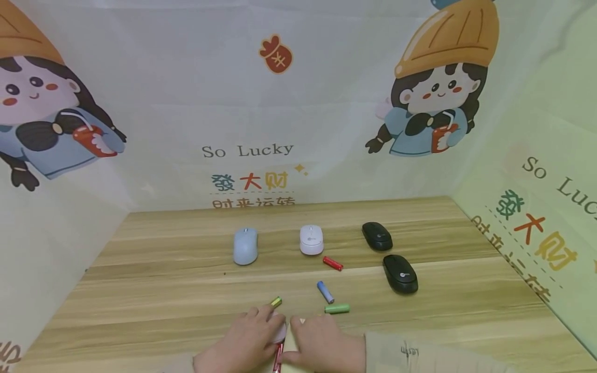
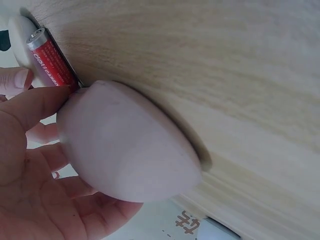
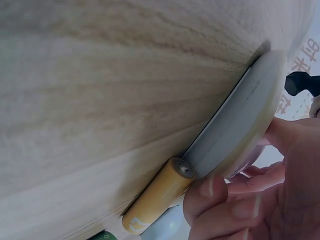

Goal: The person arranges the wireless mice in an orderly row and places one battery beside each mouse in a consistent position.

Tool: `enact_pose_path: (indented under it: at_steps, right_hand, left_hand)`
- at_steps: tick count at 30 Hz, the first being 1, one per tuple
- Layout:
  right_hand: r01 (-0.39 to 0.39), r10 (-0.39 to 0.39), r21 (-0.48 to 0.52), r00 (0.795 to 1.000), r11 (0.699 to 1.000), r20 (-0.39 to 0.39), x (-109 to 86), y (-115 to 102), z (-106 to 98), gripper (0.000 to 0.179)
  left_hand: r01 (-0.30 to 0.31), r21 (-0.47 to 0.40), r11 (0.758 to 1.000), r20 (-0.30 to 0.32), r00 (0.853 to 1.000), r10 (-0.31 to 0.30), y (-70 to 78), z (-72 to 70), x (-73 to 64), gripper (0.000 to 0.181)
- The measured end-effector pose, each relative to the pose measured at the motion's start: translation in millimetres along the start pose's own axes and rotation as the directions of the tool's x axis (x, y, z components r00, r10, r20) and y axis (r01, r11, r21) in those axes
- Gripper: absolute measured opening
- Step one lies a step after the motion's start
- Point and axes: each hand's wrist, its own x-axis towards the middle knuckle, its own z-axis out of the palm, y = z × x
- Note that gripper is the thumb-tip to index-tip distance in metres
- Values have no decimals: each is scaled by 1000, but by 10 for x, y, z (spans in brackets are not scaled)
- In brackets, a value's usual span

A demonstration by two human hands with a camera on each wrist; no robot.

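Note:
At the near table edge my left hand [image 1: 247, 339] grips a pale pink mouse [image 2: 125, 145], its fingers curled round the smooth shell. Beside it my right hand [image 1: 326, 339] grips a cream mouse [image 3: 240, 125] by its edge. A red battery [image 2: 52, 57] with a silver end lies between the two mice, near the left fingertips and the right thumb. Close to the right fingertips is a yellow battery [image 3: 159, 195], touching or nearly touching the cream mouse. The hands cover much of both mice in the head view.
Beyond the hands lie a yellow-green battery [image 1: 276, 301], a green battery [image 1: 337, 309], a blue battery [image 1: 325, 292] and another red battery [image 1: 333, 263]. Farther back are a light blue mouse [image 1: 245, 246], a white mouse [image 1: 311, 240] and two black mice [image 1: 400, 274]. Printed cloth [image 1: 326, 103] walls the table.

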Motion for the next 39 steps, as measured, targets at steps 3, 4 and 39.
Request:
enact_pose_path:
  at_steps: [3, 4, 39]
  right_hand:
    - [-2, 2, 1, 1000, 1000, 16, 1, -1, -9, 62]
    - [-4, 4, 3, 1000, 1000, 23, 2, -1, -12, 63]
    - [5, -5, 16, 1000, 1000, 1, -26, 12, 30, 60]
  left_hand:
    - [29, -48, 998, 29, 999, -27, -2, -16, -12, 38]
    - [45, -71, 996, 44, 998, -42, -5, -23, -18, 41]
    - [612, -340, 714, 234, 790, -566, -834, -120, 394, 47]
